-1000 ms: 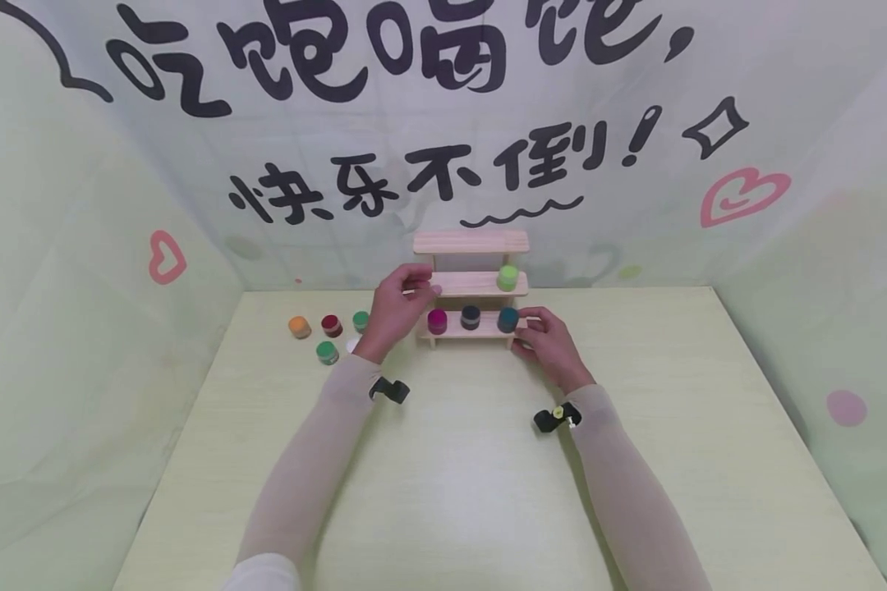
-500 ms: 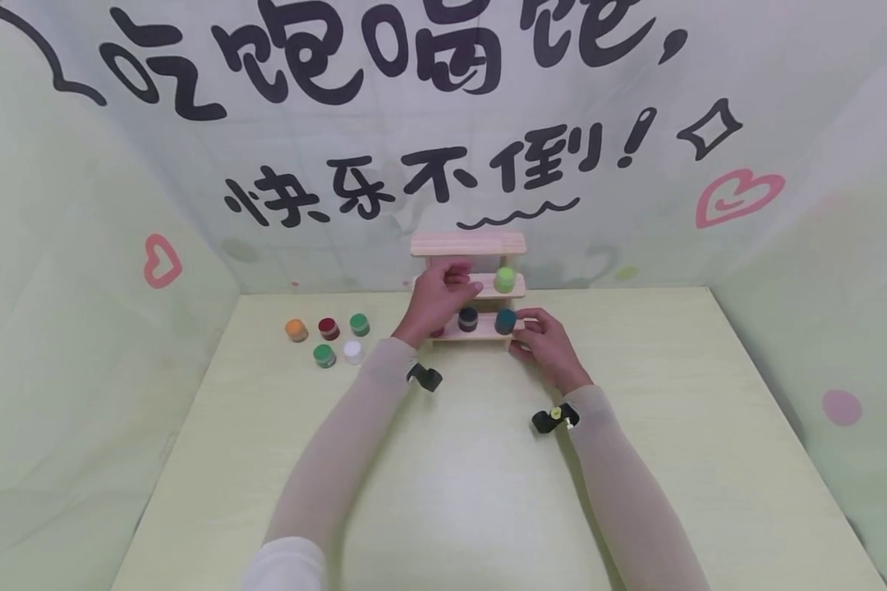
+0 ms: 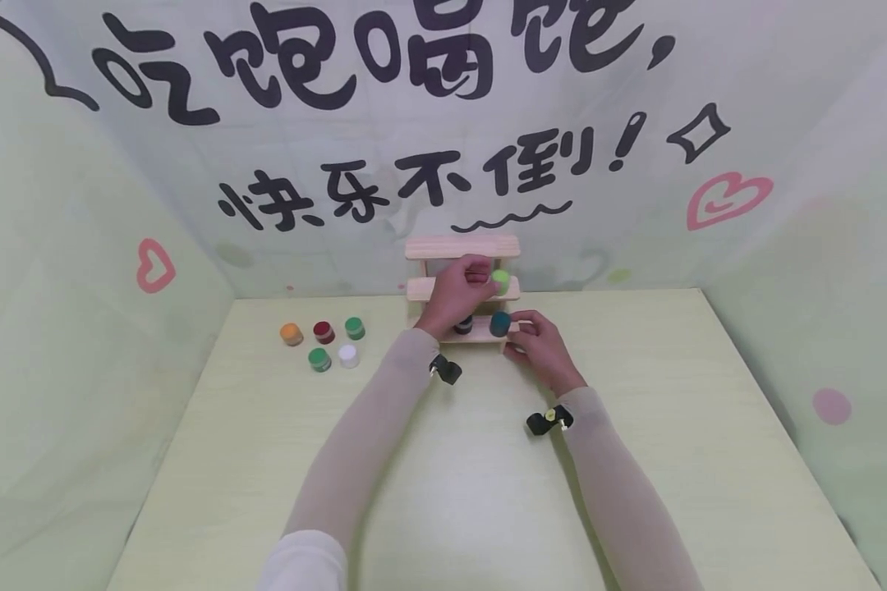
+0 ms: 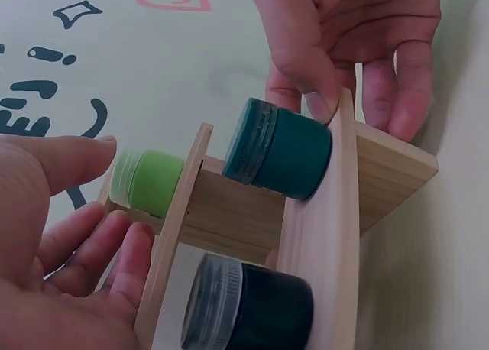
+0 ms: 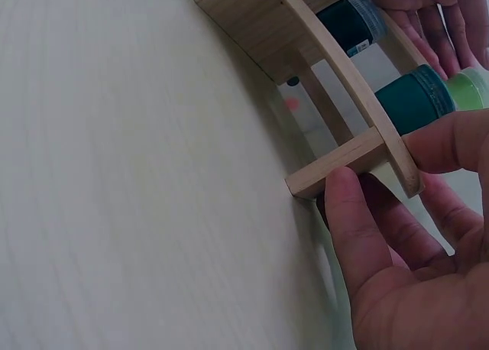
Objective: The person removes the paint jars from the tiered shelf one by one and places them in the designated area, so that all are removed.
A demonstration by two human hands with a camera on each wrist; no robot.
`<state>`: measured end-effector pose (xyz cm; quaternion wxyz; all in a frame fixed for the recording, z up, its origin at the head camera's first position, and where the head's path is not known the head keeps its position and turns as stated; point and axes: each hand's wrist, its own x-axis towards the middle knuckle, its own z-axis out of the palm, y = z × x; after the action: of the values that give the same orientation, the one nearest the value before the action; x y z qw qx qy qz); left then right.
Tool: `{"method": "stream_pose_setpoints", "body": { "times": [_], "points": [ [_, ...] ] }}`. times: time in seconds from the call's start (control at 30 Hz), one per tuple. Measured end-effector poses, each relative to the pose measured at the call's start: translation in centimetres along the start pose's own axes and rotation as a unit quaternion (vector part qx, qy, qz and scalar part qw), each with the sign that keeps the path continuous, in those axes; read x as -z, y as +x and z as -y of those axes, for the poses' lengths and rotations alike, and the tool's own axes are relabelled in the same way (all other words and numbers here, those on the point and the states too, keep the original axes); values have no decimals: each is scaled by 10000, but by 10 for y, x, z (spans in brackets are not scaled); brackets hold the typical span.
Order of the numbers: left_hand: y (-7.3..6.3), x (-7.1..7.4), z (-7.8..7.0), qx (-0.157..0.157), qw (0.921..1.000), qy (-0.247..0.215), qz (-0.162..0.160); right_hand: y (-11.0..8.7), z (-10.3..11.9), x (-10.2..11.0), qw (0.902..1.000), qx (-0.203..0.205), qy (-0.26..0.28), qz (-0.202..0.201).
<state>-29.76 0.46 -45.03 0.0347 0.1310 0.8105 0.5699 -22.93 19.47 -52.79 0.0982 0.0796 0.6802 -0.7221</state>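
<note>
A small three-tier wooden shelf (image 3: 426,288) stands at the back of the table. My left hand (image 3: 458,291) reaches to its middle tier, thumb and fingers spread on either side of a light green jar (image 4: 147,183), with nothing held. My right hand (image 3: 538,343) grips the right end of the bottom tier, thumb in front and fingers (image 4: 397,82) behind the side panel (image 5: 359,82). A teal jar (image 3: 498,323) and a dark jar (image 3: 464,327) sit on the bottom tier. My left hand hides that tier's left part.
Several loose jars lie on the table left of the shelf: orange (image 3: 291,334), dark red (image 3: 324,332), green (image 3: 354,328), another green (image 3: 319,359) and white (image 3: 348,355). A printed cloth backdrop (image 3: 443,148) rises right behind the shelf.
My left hand has moved right from the shelf's left end to the light green jar and now covers the pink jar on the bottom tier. The right hand has kept its grip.
</note>
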Motion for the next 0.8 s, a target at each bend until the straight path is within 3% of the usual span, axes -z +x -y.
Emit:
{"method": "stream_pose_setpoints", "body": {
  "times": [0.23,0.43,0.8],
  "points": [
    [6,-8,-3,133,9984,513,214,0,1,1,10000,-29,-75,-53],
    [6,-10,-4,129,9968,772,181,-1,1,1,9999,-53,-73,-51],
    [-1,-2,-1,-27,9997,184,179,1,0,1,9999,-19,-124,-16]
  ]
}}
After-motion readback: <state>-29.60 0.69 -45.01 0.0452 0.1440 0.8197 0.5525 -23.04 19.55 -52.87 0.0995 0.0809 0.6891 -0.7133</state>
